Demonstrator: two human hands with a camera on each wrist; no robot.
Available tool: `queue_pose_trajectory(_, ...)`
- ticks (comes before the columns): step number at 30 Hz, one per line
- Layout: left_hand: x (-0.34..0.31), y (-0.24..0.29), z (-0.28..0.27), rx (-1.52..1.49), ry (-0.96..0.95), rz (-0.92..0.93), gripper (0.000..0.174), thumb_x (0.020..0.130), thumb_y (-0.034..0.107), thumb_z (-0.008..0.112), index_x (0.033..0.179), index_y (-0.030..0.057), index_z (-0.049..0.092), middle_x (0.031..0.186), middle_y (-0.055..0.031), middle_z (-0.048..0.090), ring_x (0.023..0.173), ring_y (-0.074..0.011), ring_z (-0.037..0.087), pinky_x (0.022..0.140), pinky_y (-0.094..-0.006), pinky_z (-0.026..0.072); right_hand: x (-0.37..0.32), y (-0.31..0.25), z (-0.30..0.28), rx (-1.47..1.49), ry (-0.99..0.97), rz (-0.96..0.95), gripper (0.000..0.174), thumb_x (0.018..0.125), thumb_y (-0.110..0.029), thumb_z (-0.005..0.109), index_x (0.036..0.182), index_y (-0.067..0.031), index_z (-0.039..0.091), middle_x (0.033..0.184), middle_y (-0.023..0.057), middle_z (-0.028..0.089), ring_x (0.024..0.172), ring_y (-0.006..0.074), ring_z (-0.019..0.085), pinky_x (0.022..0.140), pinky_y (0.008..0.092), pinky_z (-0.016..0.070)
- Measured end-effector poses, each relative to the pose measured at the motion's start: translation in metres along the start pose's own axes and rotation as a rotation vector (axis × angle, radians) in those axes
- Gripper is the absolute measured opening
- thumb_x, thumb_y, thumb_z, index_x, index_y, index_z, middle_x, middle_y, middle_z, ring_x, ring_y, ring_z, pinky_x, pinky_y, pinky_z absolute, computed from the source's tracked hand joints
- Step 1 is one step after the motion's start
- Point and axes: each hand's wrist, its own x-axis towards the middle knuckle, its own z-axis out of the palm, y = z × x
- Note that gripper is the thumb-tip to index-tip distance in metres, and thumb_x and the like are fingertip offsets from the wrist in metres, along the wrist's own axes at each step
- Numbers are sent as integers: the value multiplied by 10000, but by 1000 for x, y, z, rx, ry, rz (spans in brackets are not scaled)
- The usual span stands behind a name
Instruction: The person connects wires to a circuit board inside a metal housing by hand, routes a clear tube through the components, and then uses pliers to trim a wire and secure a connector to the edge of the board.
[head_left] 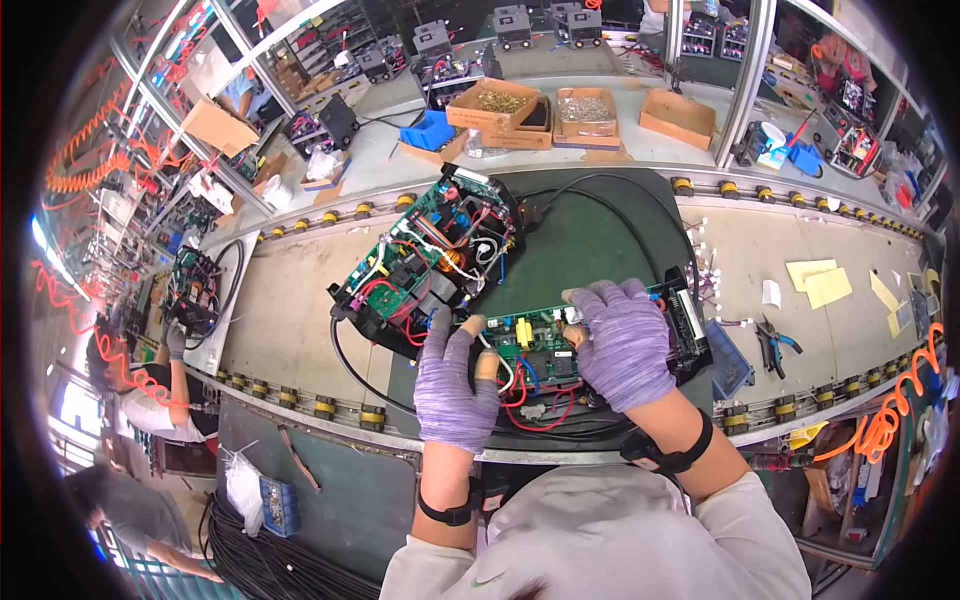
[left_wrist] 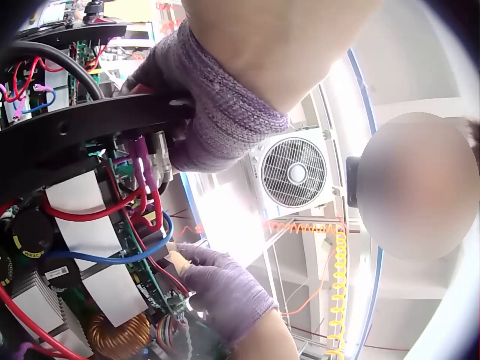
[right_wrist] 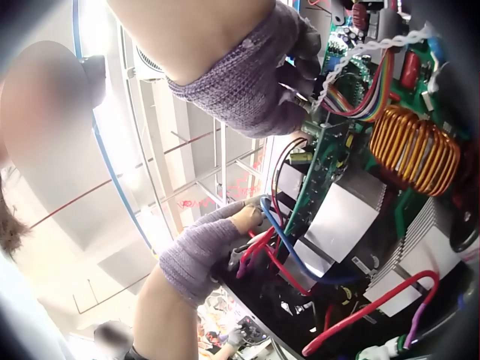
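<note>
An opened electronic unit with a green circuit board point(head_left: 540, 335) lies in front of the person. Red and blue wires, a copper-wound coil point(right_wrist: 415, 150) and finned heat sinks point(right_wrist: 416, 259) show on it. My left hand point(head_left: 455, 395), in a purple glove with bare fingertips, grips the black end panel point(left_wrist: 67, 142) at the unit's left, fingers past it and thumb on the inner side. With the thumb on the near face and fingers over the far side, my right hand point(head_left: 628, 345) holds the circuit board's edge, in a matching glove.
A second opened unit point(head_left: 430, 255) stands behind to the left on the green mat point(head_left: 590, 235). Pliers point(head_left: 772, 347), a blue bin point(head_left: 730, 360) and yellow papers point(head_left: 825, 283) lie at right. Cardboard boxes point(head_left: 675, 118) line the back bench. Roller tracks point(head_left: 290, 397) edge the line.
</note>
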Motion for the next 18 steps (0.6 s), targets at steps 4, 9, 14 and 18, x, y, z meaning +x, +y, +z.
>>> queue_pose_trajectory(4,0,-1,1,-1,4,-4,375,836,103,643,1206,54,618,1353,-277,488,1232,-430,507,1019,-437,429,8,6,1,-7,-47,-43,311,692,-228,718,968,-93,669,967,91,648,944,286,581,798,422,471)
queue_pose_trajectory(9,-1,-4,4,22,22,17,373,830,116,663,1201,89,631,1355,-283,482,1206,-427,531,976,-435,466,11,8,9,28,28,-58,283,604,-155,758,874,-115,682,856,89,636,862,305,602,734,432,464)
queue_pose_trajectory(14,-1,-6,5,33,34,22,356,835,116,654,1189,85,640,1347,-285,486,1197,-426,534,972,-433,470,-3,13,12,53,111,-110,303,720,-184,682,1010,-99,656,921,88,623,883,275,602,741,403,488)
queue_pose_trajectory(18,-4,-6,4,16,36,34,349,837,121,656,1183,79,640,1341,-279,488,1188,-426,538,973,-431,467,-37,12,-7,-19,193,-101,348,737,-149,661,1081,-94,645,938,98,625,845,277,620,702,394,510)
